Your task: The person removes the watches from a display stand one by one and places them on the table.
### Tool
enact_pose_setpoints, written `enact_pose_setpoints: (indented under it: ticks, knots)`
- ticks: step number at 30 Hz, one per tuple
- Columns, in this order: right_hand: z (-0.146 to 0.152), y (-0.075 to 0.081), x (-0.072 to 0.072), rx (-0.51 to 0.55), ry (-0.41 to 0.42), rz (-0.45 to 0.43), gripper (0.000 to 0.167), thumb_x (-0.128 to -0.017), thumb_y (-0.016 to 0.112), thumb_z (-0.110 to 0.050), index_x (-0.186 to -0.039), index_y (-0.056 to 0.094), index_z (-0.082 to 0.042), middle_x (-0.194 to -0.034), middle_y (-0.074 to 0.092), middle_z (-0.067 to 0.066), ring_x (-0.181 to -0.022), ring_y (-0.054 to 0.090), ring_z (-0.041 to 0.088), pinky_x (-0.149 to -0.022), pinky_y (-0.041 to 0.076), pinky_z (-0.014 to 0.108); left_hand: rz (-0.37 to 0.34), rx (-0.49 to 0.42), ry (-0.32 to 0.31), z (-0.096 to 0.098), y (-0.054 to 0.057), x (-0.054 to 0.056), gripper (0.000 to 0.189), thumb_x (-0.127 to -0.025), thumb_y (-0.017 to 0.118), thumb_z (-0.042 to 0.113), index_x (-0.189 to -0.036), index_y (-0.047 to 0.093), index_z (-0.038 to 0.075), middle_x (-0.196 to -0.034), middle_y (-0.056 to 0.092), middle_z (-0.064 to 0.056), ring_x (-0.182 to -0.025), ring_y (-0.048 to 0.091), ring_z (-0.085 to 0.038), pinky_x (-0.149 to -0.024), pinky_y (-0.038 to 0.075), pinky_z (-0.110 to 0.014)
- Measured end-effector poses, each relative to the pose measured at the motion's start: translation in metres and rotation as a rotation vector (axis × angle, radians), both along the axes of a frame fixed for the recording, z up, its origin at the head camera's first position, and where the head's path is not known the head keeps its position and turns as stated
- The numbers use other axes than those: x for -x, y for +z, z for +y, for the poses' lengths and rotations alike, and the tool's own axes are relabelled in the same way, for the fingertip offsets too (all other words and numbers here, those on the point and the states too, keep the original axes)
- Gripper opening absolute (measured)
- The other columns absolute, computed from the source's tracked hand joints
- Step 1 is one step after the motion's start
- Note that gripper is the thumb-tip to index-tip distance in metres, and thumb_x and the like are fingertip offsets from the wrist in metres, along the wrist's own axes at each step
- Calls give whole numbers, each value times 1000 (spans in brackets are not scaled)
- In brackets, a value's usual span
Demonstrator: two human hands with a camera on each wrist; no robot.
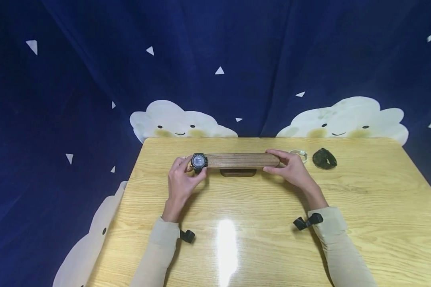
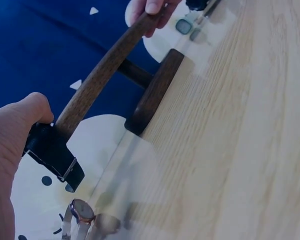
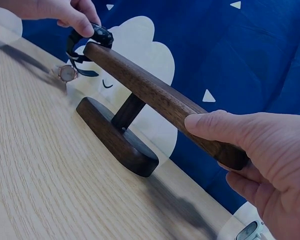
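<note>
A dark wooden watch stand (image 1: pixel 238 160) stands near the back of the table, its long bar raised on a post (image 3: pixel 128 111) above a rounded base (image 3: pixel 117 140). At the bar's left end my left hand (image 1: pixel 181 182) pinches a black digital watch (image 1: pixel 199 160) between thumb and fingers. The watch overlaps the tip of the bar, and its strap (image 2: pixel 55 157) hangs below. My right hand (image 1: pixel 291 169) grips the bar's other end, thumb on the near side (image 3: pixel 215 127).
Below the left end, a rose-gold watch (image 2: pixel 83 211) lies on the table (image 1: pixel 258 239). A white-strapped watch (image 1: pixel 302 154) lies just past my right hand, with a dark coiled item (image 1: pixel 324 158) farther right. Behind the table's back edge hangs a blue curtain (image 1: pixel 251 59) with clouds.
</note>
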State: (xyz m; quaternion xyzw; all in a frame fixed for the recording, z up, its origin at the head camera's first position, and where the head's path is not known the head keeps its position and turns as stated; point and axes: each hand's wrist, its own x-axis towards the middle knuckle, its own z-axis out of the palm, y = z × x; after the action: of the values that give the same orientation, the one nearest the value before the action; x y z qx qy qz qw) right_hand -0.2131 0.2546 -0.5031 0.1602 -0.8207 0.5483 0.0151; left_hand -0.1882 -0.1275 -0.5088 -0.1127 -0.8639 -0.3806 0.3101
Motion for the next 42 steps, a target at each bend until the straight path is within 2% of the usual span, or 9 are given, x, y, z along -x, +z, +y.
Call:
enact_pose_setpoints:
  ticks: [4, 9, 12, 20, 25, 29, 31, 38, 42]
  knots:
    - [0, 0, 0, 8, -4, -6, 61, -83, 88, -4, -139, 65, 0, -141, 63, 22, -129, 60, 37, -101, 48, 11, 20, 6, 14, -5, -1, 1, 60, -75, 93, 31, -118, 74, -7, -84, 62, -18, -67, 57, -31, -55, 45, -20]
    - [0, 2, -1, 17, 1, -11, 60, -84, 89, -8, -139, 66, -1, -140, 64, 20, -127, 62, 35, -100, 49, 11, 18, 11, 44, -10, 0, 0, 60, -73, 94, 30, -118, 75, -6, -78, 55, -11, -65, 46, -16, -51, 39, -18]
    - [-1, 3, -2, 16, 2, -11, 61, -84, 89, -11, -139, 66, -1, -140, 64, 20, -126, 62, 34, -100, 49, 11, 21, 14, 61, -13, 1, 1, 60, -73, 94, 31, -118, 75, -5, -77, 54, -10, -66, 42, -12, -51, 39, -19]
    - [-4, 4, -2, 17, -3, -18, 60, -83, 88, -4, -138, 66, 1, -137, 66, 22, -120, 65, 25, -97, 51, 12, 21, 21, 96, -24, 1, 2, 61, -72, 94, 32, -117, 76, -5, -77, 55, -9, -66, 44, -14, -53, 42, -26]
    - [-10, 23, -11, 5, -7, -20, 56, -82, 87, 2, -134, 65, 8, -134, 66, 27, -115, 67, 19, -97, 53, 15, 29, 32, 99, -28, 1, 3, 60, -73, 94, 30, -117, 75, -6, -80, 59, -17, -66, 51, -23, -54, 42, -25]
    - [-13, 34, -17, -19, -11, -16, 55, -83, 86, 1, -133, 65, 9, -133, 67, 26, -114, 67, 18, -97, 54, 16, 14, 43, 120, -31, 2, 4, 63, -71, 95, 30, -118, 75, -7, -80, 58, -17, -66, 49, -20, -54, 40, -24]
    - [-12, 32, -16, -16, -11, -17, 55, -83, 86, 1, -134, 65, 8, -133, 67, 26, -114, 67, 16, -97, 53, 16, 7, 45, 132, -33, 4, 4, 64, -71, 96, 30, -118, 75, -6, -80, 58, -17, -66, 46, -18, -55, 40, -26]
    - [-2, 4, -2, 13, -11, -18, 59, -83, 88, -2, -137, 66, 2, -136, 66, 22, -113, 65, 7, -96, 51, 12, -6, 37, 174, -44, 7, 5, 62, -72, 92, 33, -119, 76, -4, -79, 53, -12, -67, 43, -17, -56, 39, -30]
    - [0, -1, 0, 27, -4, -17, 59, -83, 89, -7, -137, 67, -3, -137, 67, 18, -115, 66, 10, -97, 51, 12, -38, 28, 190, -51, 8, 4, 61, -72, 90, 32, -120, 76, -3, -82, 53, -13, -69, 46, -20, -57, 39, -30]
